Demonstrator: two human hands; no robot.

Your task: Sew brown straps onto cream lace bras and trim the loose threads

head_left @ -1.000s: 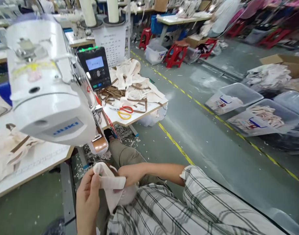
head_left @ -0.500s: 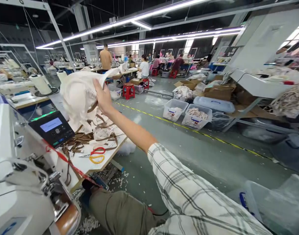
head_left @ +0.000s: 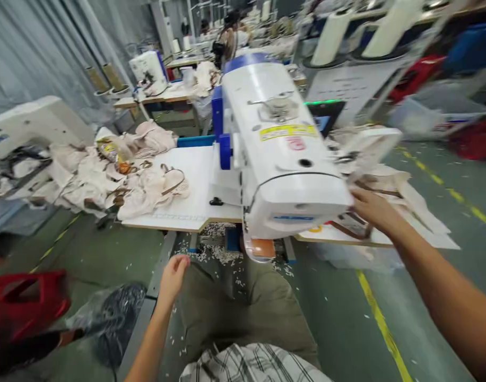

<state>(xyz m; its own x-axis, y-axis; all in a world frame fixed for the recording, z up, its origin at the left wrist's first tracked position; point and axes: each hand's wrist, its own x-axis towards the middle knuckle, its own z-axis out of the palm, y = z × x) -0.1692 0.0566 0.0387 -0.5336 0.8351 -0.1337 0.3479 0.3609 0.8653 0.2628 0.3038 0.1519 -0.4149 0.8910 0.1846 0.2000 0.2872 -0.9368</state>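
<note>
My right hand [head_left: 372, 209] reaches past the right side of a white and blue sewing machine [head_left: 283, 159]. Its fingertips are blurred and partly hidden by the machine head. Around that hand lie pale fabric pieces [head_left: 414, 196] with brown straps; one brown strap [head_left: 352, 232] loops at the table edge below it. A bit of yellow scissor handle [head_left: 317, 229] shows beside the machine head. My left hand [head_left: 174, 276] hovers over my left thigh, in front of the table, its fingers curled together with nothing seen in them.
Left of the machine, the white tabletop [head_left: 187, 170] bears a heap of pale garment pieces [head_left: 151, 188]. Another sewing machine [head_left: 28, 132] stands farther left. A red stool [head_left: 28, 300] and a plastic-wrapped dark bundle [head_left: 119, 318] are on the floor at lower left.
My view has swung left to face the sewing machine. My right hand has let go of the large pale fabric bundle it held up and is now low beside the machine. My left hand has come into view.
</note>
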